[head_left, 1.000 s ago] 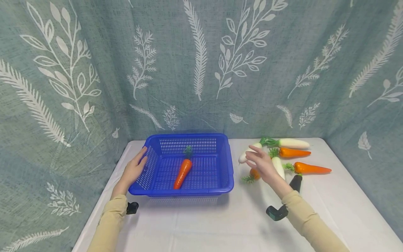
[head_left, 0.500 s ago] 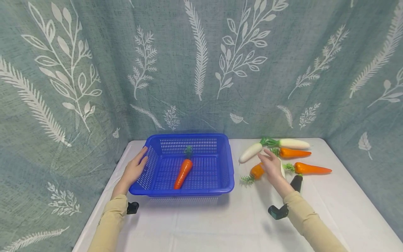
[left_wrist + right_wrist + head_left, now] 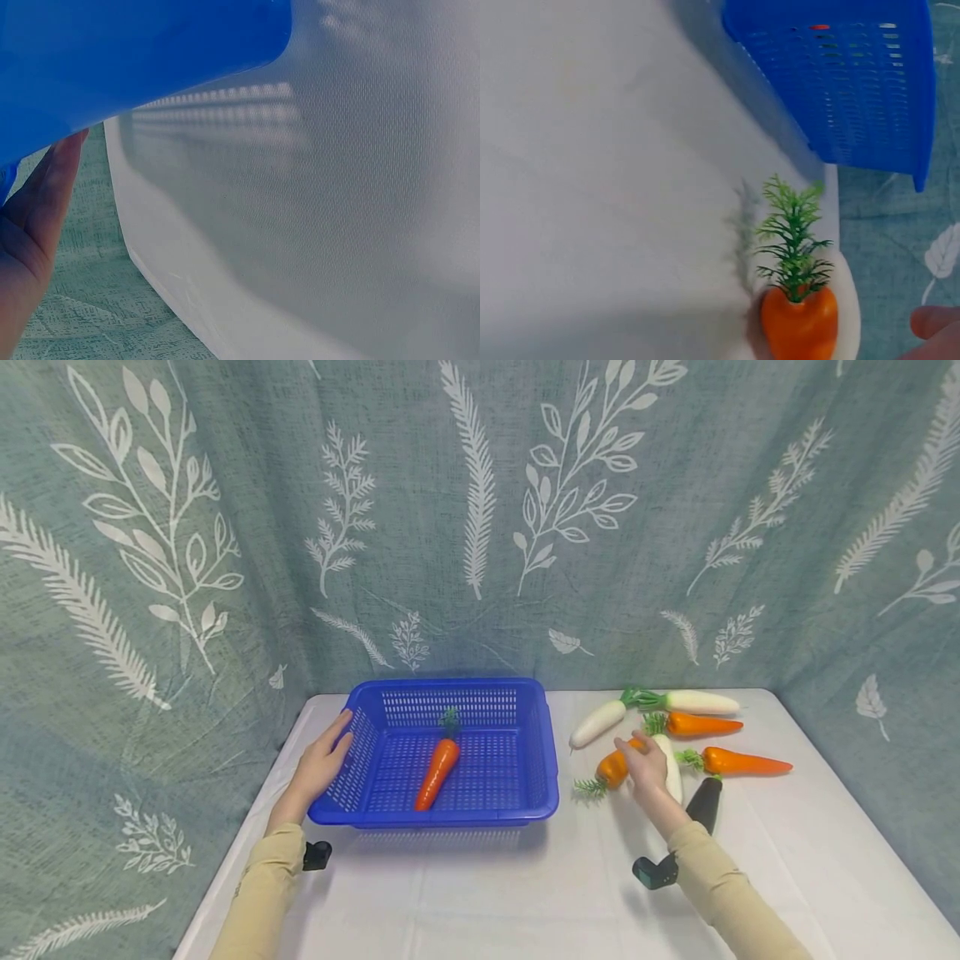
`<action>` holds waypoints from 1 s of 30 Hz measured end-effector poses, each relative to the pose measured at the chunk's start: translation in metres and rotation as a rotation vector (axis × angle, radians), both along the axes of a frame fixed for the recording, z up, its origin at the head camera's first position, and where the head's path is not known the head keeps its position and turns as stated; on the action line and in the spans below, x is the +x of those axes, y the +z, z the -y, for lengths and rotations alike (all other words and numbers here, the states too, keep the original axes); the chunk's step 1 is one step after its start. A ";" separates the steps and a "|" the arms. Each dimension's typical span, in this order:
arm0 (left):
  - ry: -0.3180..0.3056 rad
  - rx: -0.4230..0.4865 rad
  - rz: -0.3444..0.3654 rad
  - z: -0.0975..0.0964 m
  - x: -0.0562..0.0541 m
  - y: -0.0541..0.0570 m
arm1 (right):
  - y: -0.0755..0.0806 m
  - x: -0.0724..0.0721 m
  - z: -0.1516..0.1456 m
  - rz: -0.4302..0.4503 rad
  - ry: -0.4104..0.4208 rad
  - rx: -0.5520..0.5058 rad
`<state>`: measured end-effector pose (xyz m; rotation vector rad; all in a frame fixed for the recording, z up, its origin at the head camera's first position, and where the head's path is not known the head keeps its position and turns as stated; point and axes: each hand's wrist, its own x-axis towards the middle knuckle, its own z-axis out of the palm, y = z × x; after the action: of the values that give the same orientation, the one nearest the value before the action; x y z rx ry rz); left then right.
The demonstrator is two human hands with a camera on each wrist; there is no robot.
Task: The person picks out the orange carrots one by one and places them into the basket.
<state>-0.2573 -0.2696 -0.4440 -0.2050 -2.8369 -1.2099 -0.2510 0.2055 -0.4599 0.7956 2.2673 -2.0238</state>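
A blue plastic basket (image 3: 432,817) stands on the table with one orange carrot (image 3: 437,774) inside it. My left hand (image 3: 318,768) rests against the basket's left side, its fingers extended along the rim; the left wrist view shows fingers (image 3: 64,169) just under the basket's edge. My right hand (image 3: 648,768) is low over another orange carrot (image 3: 612,768), hiding part of it, with fingers spread and not visibly curled round it. Close beside that hand lies a white radish (image 3: 669,768). In the right wrist view the carrot's leafy top (image 3: 793,244) points toward the basket.
A second white radish (image 3: 597,724) lies behind the right hand, and a third radish (image 3: 701,702) lies at the back. Two more carrots (image 3: 705,725) lie to the right. A dark eggplant (image 3: 703,806) is partly under the right forearm. A leaf-patterned curtain (image 3: 480,527) hangs behind the table.
My right hand has moved right and down, from above the left radish to over the near carrot. The left hand and the basket have stayed in place.
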 end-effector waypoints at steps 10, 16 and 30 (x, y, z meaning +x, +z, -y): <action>0.005 0.000 -0.003 0.001 -0.001 -0.004 | -0.015 -0.002 0.004 -0.039 0.002 0.080; 0.005 -0.007 -0.005 0.002 -0.001 -0.005 | -0.019 0.001 0.006 -0.013 0.044 0.202; 0.005 0.006 0.015 0.002 -0.001 -0.001 | -0.030 0.003 0.011 -0.024 0.082 0.244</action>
<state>-0.2580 -0.2713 -0.4453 -0.1895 -2.8444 -1.2235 -0.2484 0.1950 -0.4900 0.6782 2.5479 -1.7557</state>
